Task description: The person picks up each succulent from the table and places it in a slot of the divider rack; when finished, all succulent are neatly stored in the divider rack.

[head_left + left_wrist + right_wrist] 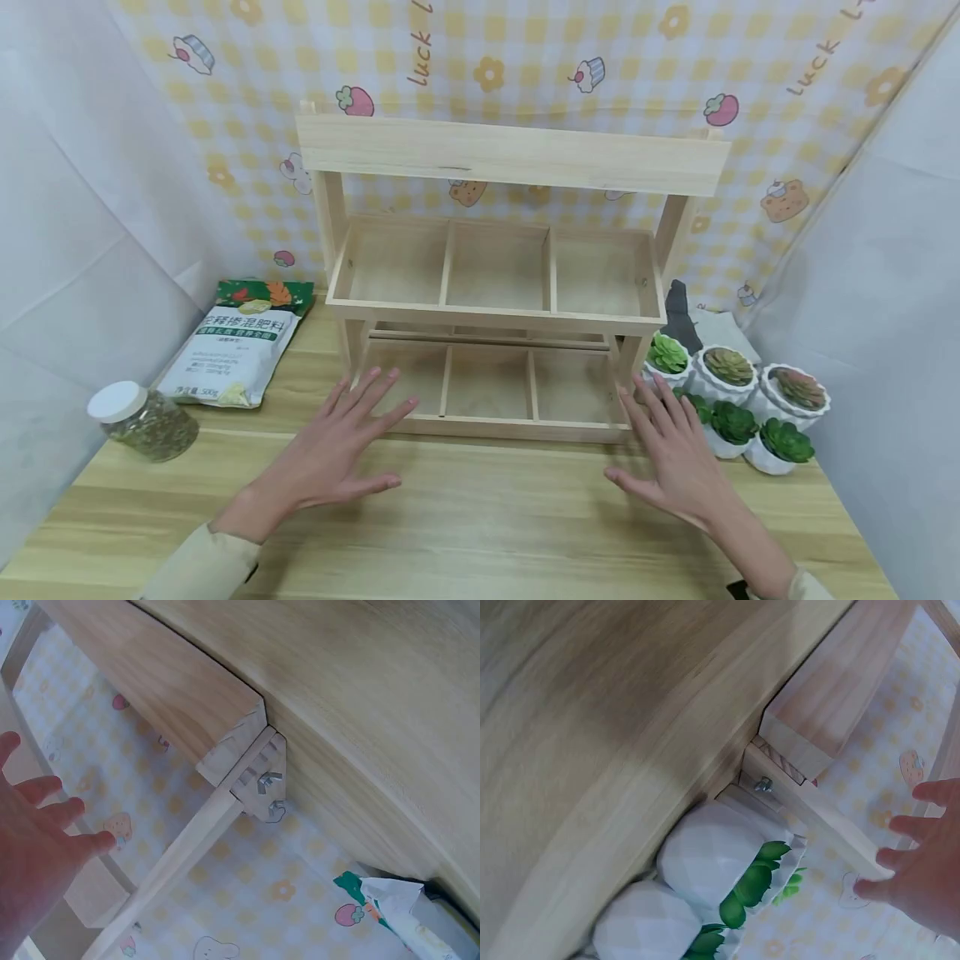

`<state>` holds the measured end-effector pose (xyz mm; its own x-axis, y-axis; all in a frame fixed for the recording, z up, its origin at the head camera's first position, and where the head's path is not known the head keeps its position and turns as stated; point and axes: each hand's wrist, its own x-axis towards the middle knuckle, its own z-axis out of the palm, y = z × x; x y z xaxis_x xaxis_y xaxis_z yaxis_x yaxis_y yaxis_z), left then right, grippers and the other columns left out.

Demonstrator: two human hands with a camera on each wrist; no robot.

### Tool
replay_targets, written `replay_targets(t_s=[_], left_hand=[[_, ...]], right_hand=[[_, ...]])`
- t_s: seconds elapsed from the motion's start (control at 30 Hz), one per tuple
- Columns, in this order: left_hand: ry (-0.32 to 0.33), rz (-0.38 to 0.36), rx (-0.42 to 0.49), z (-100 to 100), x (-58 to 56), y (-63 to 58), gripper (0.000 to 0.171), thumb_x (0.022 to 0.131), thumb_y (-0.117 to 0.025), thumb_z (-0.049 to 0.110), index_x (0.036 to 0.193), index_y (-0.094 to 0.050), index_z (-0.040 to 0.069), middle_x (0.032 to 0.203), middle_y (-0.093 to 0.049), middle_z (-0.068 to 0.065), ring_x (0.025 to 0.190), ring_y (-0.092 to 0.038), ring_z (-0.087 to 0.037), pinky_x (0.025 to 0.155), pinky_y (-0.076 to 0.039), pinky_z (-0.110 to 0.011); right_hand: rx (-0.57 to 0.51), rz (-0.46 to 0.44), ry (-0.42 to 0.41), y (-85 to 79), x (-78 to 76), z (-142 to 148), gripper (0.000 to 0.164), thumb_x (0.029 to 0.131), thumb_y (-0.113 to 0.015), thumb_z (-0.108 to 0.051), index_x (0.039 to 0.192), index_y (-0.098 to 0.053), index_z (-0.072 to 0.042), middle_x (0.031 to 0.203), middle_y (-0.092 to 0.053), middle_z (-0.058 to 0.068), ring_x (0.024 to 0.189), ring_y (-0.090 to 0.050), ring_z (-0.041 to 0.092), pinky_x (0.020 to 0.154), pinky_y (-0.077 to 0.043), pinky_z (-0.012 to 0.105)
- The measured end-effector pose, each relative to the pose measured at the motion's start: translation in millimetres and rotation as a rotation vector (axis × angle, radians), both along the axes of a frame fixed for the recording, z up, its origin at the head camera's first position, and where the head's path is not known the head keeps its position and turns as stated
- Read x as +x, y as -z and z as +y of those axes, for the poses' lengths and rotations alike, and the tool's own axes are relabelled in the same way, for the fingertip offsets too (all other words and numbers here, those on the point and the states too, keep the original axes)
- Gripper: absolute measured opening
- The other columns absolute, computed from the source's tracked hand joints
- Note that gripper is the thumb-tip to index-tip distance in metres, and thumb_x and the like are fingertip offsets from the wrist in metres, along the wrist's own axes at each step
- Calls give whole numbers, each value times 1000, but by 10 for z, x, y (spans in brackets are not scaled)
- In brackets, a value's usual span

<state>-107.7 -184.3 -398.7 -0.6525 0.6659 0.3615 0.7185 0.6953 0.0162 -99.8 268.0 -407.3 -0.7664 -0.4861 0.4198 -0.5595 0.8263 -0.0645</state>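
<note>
A pale wooden two-tier plant stand [495,315] stands upright on the table, each tier split into three bare compartments. Before its lower left corner, my left hand [330,454] has its fingers spread and holds nothing. My right hand [678,462] is spread likewise at the lower right corner, its fingertips overlapping the stand's end in the head view. In the left wrist view, wing nuts [270,780] show on the stand's side. The right wrist view shows another metal fastener [763,784] near the lower box, with white potted succulents [712,855] close by.
Several potted succulents [727,367] cluster to the right of the stand, with a dark grey item [678,312] behind them. On the left lie a fertilizer bag [232,346] and a white-lidded jar [153,425]. A checked cloth [487,42] hangs behind.
</note>
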Motion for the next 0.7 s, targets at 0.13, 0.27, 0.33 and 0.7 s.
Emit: replay_targets(t_s=[0.13, 0.27, 0.33, 0.7], left_hand=[[-16, -13, 25, -57, 13, -72, 84, 80, -50, 67, 147, -30, 20, 155, -10, -11, 137, -13, -36, 109, -8, -51], [-18, -68, 120, -155, 12, -143, 82, 82, -53, 61, 148, -28, 18, 154, -12, -10, 137, -16, -33, 108, -17, -50], [-16, -110, 193, -209, 12, -170, 81, 82, -59, 54, 147, -29, 17, 154, -14, -10, 137, -19, -33, 102, -27, -54], [-20, -202, 547, -416, -1, -252, 60, 83, -65, 20, 138, -45, 11, 136, -49, -9, 120, -47, -20, 95, -39, -33]], right_hand=[[-130, -79, -29, -14, 25, 55, 90, 74, -68, -51, 144, -34, -6, 148, -26, 18, 136, -15, 39, 106, -15, 54], [-223, -107, -20, -53, 63, 131, 87, 72, -75, -37, 144, -35, -9, 142, -36, 17, 129, -30, 35, 101, -28, 45], [-252, -106, 0, -80, 81, 171, 84, 72, -77, -32, 142, -37, -8, 136, -41, 15, 122, -37, 32, 93, -33, 43], [-538, -241, 26, -210, 103, 444, 62, 78, -67, 3, 136, -46, -7, 116, -58, 6, 97, -55, 6, 78, -42, 12]])
